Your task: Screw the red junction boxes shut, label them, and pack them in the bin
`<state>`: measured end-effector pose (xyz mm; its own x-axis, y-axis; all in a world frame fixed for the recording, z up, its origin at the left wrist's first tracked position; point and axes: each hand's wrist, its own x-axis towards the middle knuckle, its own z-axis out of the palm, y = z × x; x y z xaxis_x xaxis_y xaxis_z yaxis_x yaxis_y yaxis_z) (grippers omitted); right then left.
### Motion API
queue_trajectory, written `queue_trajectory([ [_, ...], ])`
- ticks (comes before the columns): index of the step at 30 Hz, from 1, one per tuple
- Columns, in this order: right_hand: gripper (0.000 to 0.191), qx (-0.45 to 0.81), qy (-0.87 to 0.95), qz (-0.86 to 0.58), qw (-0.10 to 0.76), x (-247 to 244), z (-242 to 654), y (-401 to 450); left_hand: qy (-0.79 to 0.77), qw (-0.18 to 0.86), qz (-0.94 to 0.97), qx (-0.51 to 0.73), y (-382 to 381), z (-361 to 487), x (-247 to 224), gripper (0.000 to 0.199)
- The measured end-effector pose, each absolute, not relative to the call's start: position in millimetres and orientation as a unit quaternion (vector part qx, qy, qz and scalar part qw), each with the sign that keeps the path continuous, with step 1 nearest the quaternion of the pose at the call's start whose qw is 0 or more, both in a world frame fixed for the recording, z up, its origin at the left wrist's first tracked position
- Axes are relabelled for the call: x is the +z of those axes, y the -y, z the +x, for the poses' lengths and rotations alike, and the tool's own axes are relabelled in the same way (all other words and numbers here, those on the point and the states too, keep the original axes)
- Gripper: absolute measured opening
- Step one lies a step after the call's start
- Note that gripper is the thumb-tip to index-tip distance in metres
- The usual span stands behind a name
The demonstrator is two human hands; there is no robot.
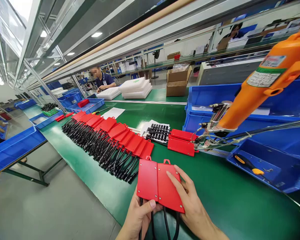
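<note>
Two flat red plastic boxes with screwed corners and black cables are held side by side above the bench. My left hand grips them from the lower left, thumb at the bottom edge, with black cables hanging beside it. Around the right-hand box my right hand is closed, fingers lying over its face and right edge. Just beyond, a long row of similar red boxes overlaps along the bench, black cables toward the near edge. Two more red boxes lie to the right.
An orange electric screwdriver hangs at the right, before blue bins. A blue tray holds a yellow-black screwdriver. The green bench runs away leftward, with white foam trays and a cardboard box behind. A co-worker sits far back.
</note>
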<state>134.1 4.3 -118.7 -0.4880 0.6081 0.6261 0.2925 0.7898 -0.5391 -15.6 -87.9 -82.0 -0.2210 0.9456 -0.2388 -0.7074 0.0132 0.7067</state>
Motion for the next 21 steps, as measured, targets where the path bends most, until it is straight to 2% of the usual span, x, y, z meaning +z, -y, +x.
queue_trajectory([
  [4, 0.074, 0.221, 0.803, -0.306, 0.461, -119, 131, -4, -0.376, 0.606, 0.151, 0.685, 89, -15, -83, 0.053],
  [6, 0.080, 0.287, 0.759, -0.339, 0.476, -118, 128, -1, -0.378, 0.606, 0.141, 0.685, 89, -13, -84, 0.049],
  [8, 0.075, 0.433, 0.696, -0.353, 0.450, -114, 124, 7, -0.377, 0.605, 0.133, 0.688, 88, -9, -84, 0.051],
  [11, 0.050, 0.702, 0.517, -0.339, 0.353, -103, 116, 22, -0.355, 0.600, 0.142, 0.703, 85, -4, -84, 0.053],
  [13, 0.043, 0.798, 0.395, -0.309, 0.334, -98, 112, 29, -0.315, 0.607, 0.152, 0.714, 84, -4, -85, 0.049],
  [18, 0.048, 0.816, 0.334, -0.231, 0.411, -106, 126, 20, -0.204, 0.683, 0.106, 0.694, 84, -23, -90, 0.076],
  [21, 0.044, 0.798, 0.309, -0.287, 0.430, -111, 142, 13, -0.183, 0.703, 0.057, 0.685, 87, -39, -90, 0.067],
])
